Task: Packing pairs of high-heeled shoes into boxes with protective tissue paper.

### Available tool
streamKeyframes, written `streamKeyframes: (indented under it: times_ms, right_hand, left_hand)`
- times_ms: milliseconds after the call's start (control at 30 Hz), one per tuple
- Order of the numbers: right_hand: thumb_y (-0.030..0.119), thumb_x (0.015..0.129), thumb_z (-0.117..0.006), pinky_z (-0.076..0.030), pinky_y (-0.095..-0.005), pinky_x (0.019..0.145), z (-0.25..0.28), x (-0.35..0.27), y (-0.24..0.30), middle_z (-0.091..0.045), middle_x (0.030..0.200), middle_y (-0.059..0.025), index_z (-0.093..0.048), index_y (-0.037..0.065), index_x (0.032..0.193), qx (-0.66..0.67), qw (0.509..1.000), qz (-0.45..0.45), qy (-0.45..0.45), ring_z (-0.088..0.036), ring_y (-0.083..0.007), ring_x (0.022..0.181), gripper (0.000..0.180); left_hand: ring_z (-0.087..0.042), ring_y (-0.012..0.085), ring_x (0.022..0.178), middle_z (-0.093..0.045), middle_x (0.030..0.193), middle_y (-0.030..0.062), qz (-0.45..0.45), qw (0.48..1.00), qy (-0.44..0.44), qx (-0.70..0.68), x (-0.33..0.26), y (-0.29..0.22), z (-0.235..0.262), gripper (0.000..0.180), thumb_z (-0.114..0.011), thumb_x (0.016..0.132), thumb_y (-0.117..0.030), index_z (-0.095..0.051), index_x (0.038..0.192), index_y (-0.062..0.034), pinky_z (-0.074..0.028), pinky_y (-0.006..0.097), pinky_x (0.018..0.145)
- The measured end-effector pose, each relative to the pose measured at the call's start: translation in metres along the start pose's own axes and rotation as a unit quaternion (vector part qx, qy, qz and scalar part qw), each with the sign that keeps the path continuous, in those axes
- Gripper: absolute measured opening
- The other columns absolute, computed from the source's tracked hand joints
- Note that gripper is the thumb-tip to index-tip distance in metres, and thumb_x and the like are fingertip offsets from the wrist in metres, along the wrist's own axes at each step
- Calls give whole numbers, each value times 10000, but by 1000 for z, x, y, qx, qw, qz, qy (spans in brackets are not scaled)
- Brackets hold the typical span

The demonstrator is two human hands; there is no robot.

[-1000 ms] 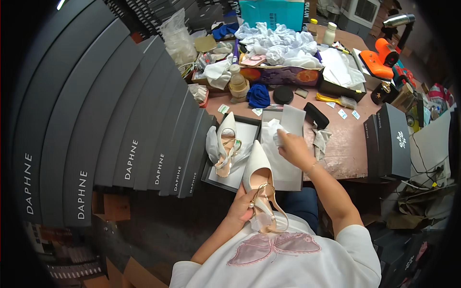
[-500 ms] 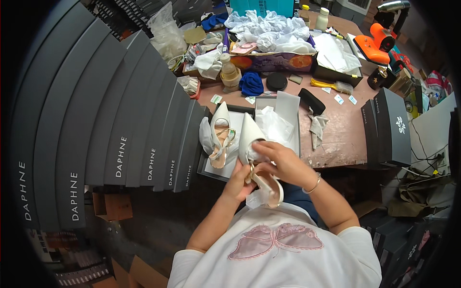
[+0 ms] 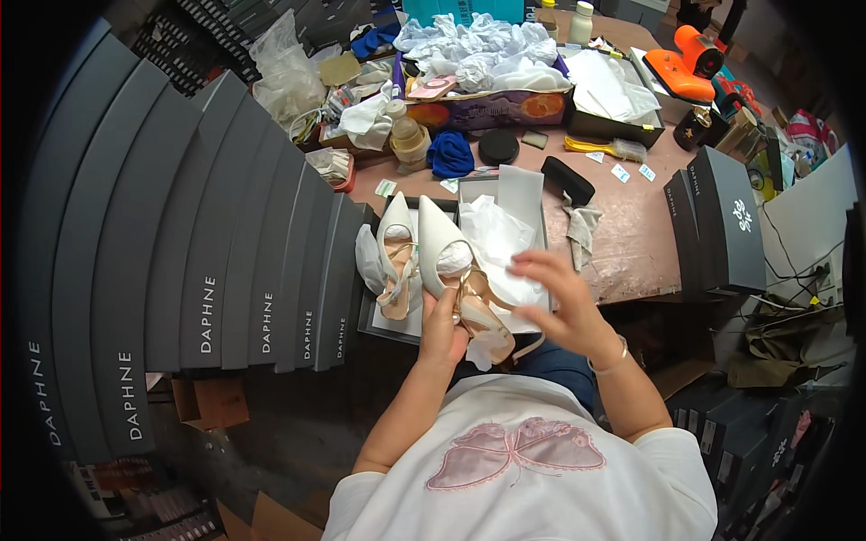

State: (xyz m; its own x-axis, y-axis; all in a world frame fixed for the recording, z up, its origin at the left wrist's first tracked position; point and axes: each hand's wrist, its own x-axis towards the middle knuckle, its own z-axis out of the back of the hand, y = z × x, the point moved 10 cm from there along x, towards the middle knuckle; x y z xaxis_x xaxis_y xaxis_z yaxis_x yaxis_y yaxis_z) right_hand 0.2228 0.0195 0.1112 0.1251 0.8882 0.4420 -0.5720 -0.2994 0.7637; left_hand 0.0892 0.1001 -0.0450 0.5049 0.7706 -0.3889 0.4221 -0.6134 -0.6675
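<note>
My left hand [image 3: 442, 332] is closed around the middle of a white pointed slingback shoe [image 3: 437, 227], toe pointing away from me. A wad of white paper [image 3: 454, 258] fills its toe opening, and more wrapping hangs near the heel. To the right of the shoe, my right hand [image 3: 568, 305] is off it, fingers spread and slightly blurred, over the open shoebox. The matching shoe [image 3: 395, 261] lies at the left in the grey shoebox [image 3: 368, 317], partly wrapped. White tissue paper [image 3: 494, 233] lies in the box's right part.
Tall stacks of dark grey shoeboxes [image 3: 171, 261] stand at the left, and upright boxes [image 3: 724, 216] at the right. Behind are a carton of crumpled paper [image 3: 487, 110], a bottle [image 3: 408, 140], a blue cloth [image 3: 448, 155], a yellow brush [image 3: 603, 147] and a grey rag [image 3: 582, 230].
My right hand has come off the shoe and moved right, its fingers opening. A paper wad now shows in the shoe's opening. The whole view has shifted slightly.
</note>
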Motion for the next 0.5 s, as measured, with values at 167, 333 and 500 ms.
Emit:
streamKeyframes:
  times_ms: [167, 333, 500]
  right_hand:
    - [233, 704, -752, -357, -382, 886, -62, -43, -5, -567, 1029, -70, -640, 91, 963, -236, 964, 22, 124, -536, -242, 1018, 316]
    - [16, 852, -559, -461, -305, 789, -20, -71, -48, -623, 984, -56, -600, 62, 909, 229, 945, -234, 8, -593, -141, 864, 84]
    - [-17, 896, -466, -497, -241, 722, 22, -79, -79, -627, 921, -50, -608, -1, 1046, 301, 906, -268, -127, -590, -109, 776, 208]
  left_hand:
    - [-589, 194, 1034, -568, 1144, 79, -1, 999, -9, -39, 8, 7, -21, 372, -526, 907, -67, -461, 1273, -55, -511, 354, 885]
    - [-580, 200, 1031, -588, 1101, 80, 22, 998, 19, -61, 29, 11, -11, 328, -550, 887, -77, -524, 1207, -10, -476, 391, 937]
    - [-464, 232, 1236, -501, 1313, 130, 46, 997, 25, -63, 47, 14, -9, 476, -582, 936, -246, -443, 1326, -13, -346, 411, 1075]
